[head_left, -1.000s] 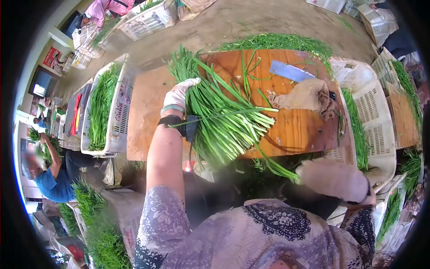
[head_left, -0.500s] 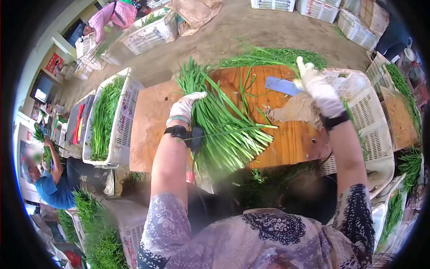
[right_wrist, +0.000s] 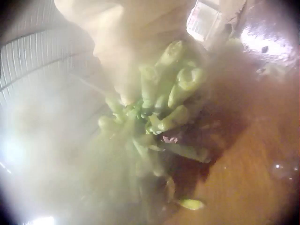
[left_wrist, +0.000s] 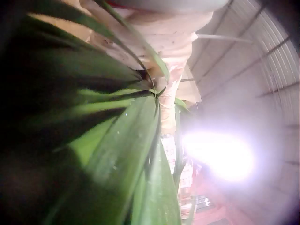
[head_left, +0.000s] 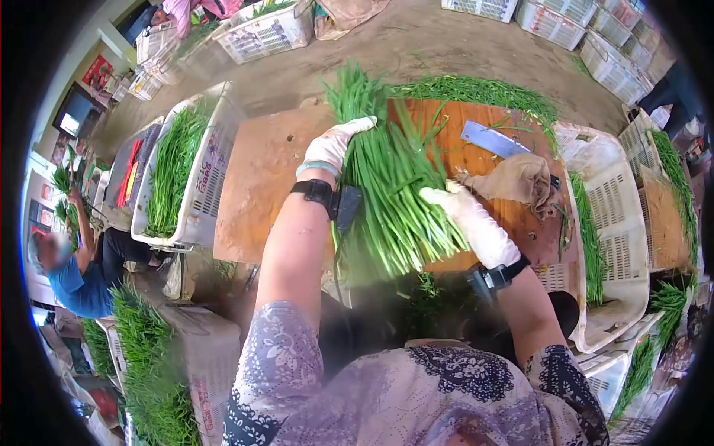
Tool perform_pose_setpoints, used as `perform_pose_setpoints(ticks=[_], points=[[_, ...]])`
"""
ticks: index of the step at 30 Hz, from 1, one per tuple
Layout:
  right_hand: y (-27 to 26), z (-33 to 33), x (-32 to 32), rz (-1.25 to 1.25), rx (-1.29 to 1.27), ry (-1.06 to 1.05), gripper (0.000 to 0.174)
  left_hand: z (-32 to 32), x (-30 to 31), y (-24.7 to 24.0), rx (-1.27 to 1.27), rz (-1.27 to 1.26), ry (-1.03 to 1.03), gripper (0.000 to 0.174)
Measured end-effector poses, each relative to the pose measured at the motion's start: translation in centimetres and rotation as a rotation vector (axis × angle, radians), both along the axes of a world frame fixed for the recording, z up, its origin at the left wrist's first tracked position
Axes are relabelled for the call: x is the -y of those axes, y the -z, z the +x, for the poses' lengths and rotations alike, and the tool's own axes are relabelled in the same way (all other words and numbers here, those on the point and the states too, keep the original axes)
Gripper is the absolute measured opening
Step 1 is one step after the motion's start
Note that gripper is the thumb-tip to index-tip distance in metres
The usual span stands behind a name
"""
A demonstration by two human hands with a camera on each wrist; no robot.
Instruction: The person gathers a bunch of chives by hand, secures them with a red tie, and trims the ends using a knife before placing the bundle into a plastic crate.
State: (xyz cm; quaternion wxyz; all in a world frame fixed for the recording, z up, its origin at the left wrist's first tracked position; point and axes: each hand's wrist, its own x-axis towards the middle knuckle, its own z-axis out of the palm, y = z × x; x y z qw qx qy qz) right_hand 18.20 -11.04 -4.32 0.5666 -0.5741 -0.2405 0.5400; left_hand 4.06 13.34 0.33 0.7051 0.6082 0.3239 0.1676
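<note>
A large bundle of garlic chives (head_left: 405, 212), green leaves with pale stalk ends, lies fanned across a wooden board. My left hand (head_left: 338, 145), in a white glove, grips the bundle toward its leafy end. In the left wrist view, long leaves (left_wrist: 124, 154) run past the glove. My gloved right hand (head_left: 472, 219) is at the right side of the bundle, its fingertips on the stalks. In the right wrist view, cut stalk ends (right_wrist: 176, 93) cluster close beside the glove; the far side of that hand is hidden, and I cannot tell whether it pinches any stalks.
Right of the bundle, a broad blade (head_left: 494, 139) and a brown cloth (head_left: 517, 180) lie on the board (head_left: 260, 186). White crates stand left (head_left: 201, 197) and right (head_left: 621, 223). Loose chives (head_left: 476, 91) pile along the far edge. At left sits a person in blue (head_left: 71, 279).
My right hand went from low right, holding a few stalks, up to the far right of the board, then back to the bundle. My left hand keeps its grip.
</note>
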Motion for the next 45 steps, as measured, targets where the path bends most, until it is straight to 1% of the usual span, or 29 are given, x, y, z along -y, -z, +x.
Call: perform_pose_setpoints(ticks=[1,3,5,7,10,11,12,14,15,18,19,20,22,23,24,26,27,28,30,31,33,35,36,38,39,40,42,44,45], points=[[0.6,0.7,0.2,-0.041,0.023,0.076,0.051,0.0,-0.3,0.0,-0.036,0.114,0.027,0.038],[-0.3,0.8,0.9,-0.062,-0.012,0.207,0.048,-1.5,-2.6,1.1,-0.399,0.584,0.039,0.043],[1.0,1.7,1.3,-0.04,0.151,0.152,0.047,-4.0,-4.1,1.4,-0.616,1.296,0.152,0.054],[1.1,1.6,1.7,-0.013,0.233,0.166,0.046,-7.7,-4.8,-0.2,-0.696,1.471,0.1,0.045],[-1.3,1.7,2.5,-0.053,0.253,0.061,0.044,-13.4,-3.3,-2.8,-0.763,1.175,-0.036,0.034],[1.8,4.2,1.6,-0.157,0.524,0.018,0.048,-15.1,-2.2,-3.1,-0.762,1.048,-0.072,0.032],[-1.0,3.4,2.2,-0.044,0.276,-0.066,0.054,-16.5,-0.9,-3.2,-0.753,0.91,-0.105,0.032],[-2.7,3.0,1.6,-0.1,0.387,-0.02,0.048,-18.3,1.9,-2.6,-0.681,0.608,-0.139,0.034],[-0.6,4.1,1.0,-0.119,0.324,-0.024,0.054,-18.4,3.5,-1.9,-0.62,0.431,-0.144,0.037],[-4.9,0.2,0.3,-0.169,0.457,-0.082,0.059,-15.6,8.4,-1.8,-0.423,-0.126,-0.174,0.043],[-3.5,-0.8,0.4,0.015,0.311,-0.07,0.078,-15.9,6.8,2.2,0.022,-0.422,0.042,0.045],[-1.1,-0.8,-0.9,-0.061,0.309,-0.029,0.078,-12.0,9.9,-0.6,-0.239,-0.34,-0.249,0.04],[1.0,-1.4,-2.2,-0.147,0.265,0.021,0.078,-9.8,13.5,-2.7,-0.078,-0.03,-0.205,0.034],[2.4,-0.8,-2.2,-0.114,0.313,0.044,0.072,-9.7,12.8,-2.2,-0.094,-0.015,-0.19,0.032],[0.2,-1.4,-1.3,-0.1,0.35,0.16,0.061,-9.7,11.6,-0.8,-0.112,-0.009,-0.173,0.031],[-0.5,0.2,-0.1,-0.187,0.185,0.142,0.053,-10.4,9.5,2.0,-0.039,-0.109,-0.114,0.031],[4.5,2.7,-0.8,-0.09,0.3,0.129,0.045,-10.8,9.6,2.0,0.009,-0.107,-0.074,0.032],[4.4,2.3,-0.7,-0.043,0.325,0.135,0.044,-11.1,9.5,1.8,0.062,-0.1,-0.04,0.032],[3.6,0.8,-1.1,-0.145,0.51,0.149,0.043,-11.1,8.6,2.7,-0.066,0.056,-0.033,0.032],[3.1,0.7,-0.6,0.028,0.275,0.106,0.043,-11.5,8.8,3.3,-0.026,0.168,0.007,0.033],[6.2,2.7,-1.4,0.084,1.155,-0.139,0.04,-11.2,9.2,2.3,-0.111,0.159,-0.004,0.04],[3.7,3.4,-0.5,-0.062,1.21,-0.044,0.063,-11.2,9.1,0.8,-0.27,0.222,-0.002,0.05],[1.0,3.0,0.1,-0.138,1.23,0.0,0.075,-11.2,8.6,-0.6,-0.468,0.293,0.008,0.058],[-4.4,2.1,2.1,-0.488,1.33,-0.08,0.08,-11.4,7.4,-5.1,-1.059,0.719,0.185,0.071],[-6.3,0.7,3.1,-0.519,1.545,-0.018,0.077,-13.0,5.7,-3.7,-1.026,1.04,0.107,0.077],[-6.9,-0.1,4.0,-0.32,1.611,0.023,0.064,-12.6,6.7,-5.9,-1.054,1.239,0.042,0.067],[-6.4,-3.7,3.5,0.265,1.406,0.04,0.061,-9.9,7.7,-8.2,-0.598,1.44,0.084,0.06],[-7.4,-9.5,3.5,0.289,1.229,-0.13,0.065,-6.3,7.8,-5.5,-0.107,1.635,0.303,0.063],[-5.4,-10.3,3.1,0.243,1.378,-0.14,0.066,-5.2,8.0,-3.6,-0.209,1.626,0.382,0.068]])
